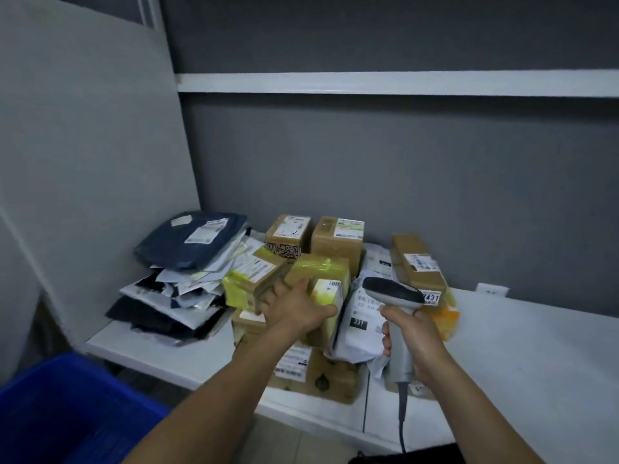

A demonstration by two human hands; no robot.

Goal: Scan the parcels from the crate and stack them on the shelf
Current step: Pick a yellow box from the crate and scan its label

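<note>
The white shelf (536,346) runs along the grey wall, its right half bare, and the corner of the blue crate (67,413) shows low on the left. A loose heap of mail bags (181,279) fills the shelf's left end, with cardboard boxes (335,239) piled just beside it. The person's left hand (298,309) grips the yellow-taped box (321,279) from its near side, fingers spread over the top and thumb clamped under the labelled edge, holding it over the middle of the box pile. The right hand (412,336) is wrapped tight round the handle of the scanner (392,293), whose head points toward the parcels. The step looks like placing. To do it well, the person should set the box flat on the boxes below, square to their edges, label up, and let go only once it sits steady, since the pile looks uneven.
</note>
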